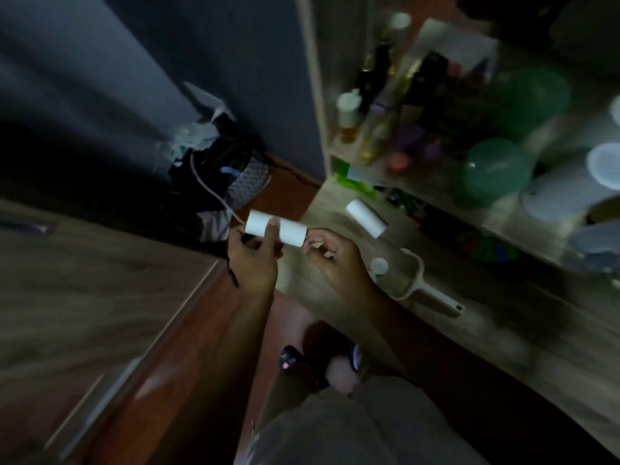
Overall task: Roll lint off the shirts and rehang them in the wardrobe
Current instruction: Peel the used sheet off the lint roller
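Note:
My left hand holds a white lint refill roll with fingers wrapped around its left half. My right hand is at the roll's right end, fingertips curled near it; the blur hides whether they pinch it. A second white roll lies on the wooden table just right of my hands. The beige lint-roller handle with its cover lies on the table beside my right wrist. No shirts are visible.
A wooden wardrobe front stands at the left. A heap of dark bags and clothes sits in the corner against the grey wall. Shelves at the right hold several bottles, green bowls and white containers.

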The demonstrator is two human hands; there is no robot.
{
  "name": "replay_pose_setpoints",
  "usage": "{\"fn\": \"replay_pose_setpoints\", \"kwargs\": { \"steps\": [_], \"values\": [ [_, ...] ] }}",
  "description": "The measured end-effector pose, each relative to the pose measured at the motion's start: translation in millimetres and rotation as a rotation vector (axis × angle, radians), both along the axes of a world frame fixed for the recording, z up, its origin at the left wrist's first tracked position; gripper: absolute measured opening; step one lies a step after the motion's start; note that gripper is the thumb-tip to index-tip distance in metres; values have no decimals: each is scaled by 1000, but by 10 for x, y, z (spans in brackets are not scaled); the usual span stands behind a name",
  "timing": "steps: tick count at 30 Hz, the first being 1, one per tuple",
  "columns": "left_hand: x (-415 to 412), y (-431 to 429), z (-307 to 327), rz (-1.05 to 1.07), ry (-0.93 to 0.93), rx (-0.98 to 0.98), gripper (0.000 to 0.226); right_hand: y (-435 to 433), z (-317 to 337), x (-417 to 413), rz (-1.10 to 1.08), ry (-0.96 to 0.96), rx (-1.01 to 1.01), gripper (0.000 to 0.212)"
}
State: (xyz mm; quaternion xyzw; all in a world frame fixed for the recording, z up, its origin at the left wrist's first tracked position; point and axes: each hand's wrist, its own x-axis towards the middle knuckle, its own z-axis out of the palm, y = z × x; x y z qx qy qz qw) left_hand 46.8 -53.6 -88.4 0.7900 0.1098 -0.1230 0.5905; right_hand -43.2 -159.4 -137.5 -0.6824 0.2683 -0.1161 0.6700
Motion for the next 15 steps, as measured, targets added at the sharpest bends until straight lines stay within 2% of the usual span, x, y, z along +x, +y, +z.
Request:
{"fn": "replay_pose_setpoints", "kwargs": {
  "steps": [4, 9, 12, 15],
  "values": [
    [251, 711, 65, 145, -25, 40, 44, 591, 86, 508, 103, -2, 87, 21],
    [596, 1575, -108, 179, -5, 46, 40, 1411, 21, 1093, 164, 72, 28, 19],
    [835, 2097, -415, 125, 41, 104, 38, 1828, -162, 1394, 118, 154, -37, 16],
    [1137, 2394, -462, 0, 100, 218, 53, 2196, -616, 1575, 66, 267, -111, 18]
  ]
}}
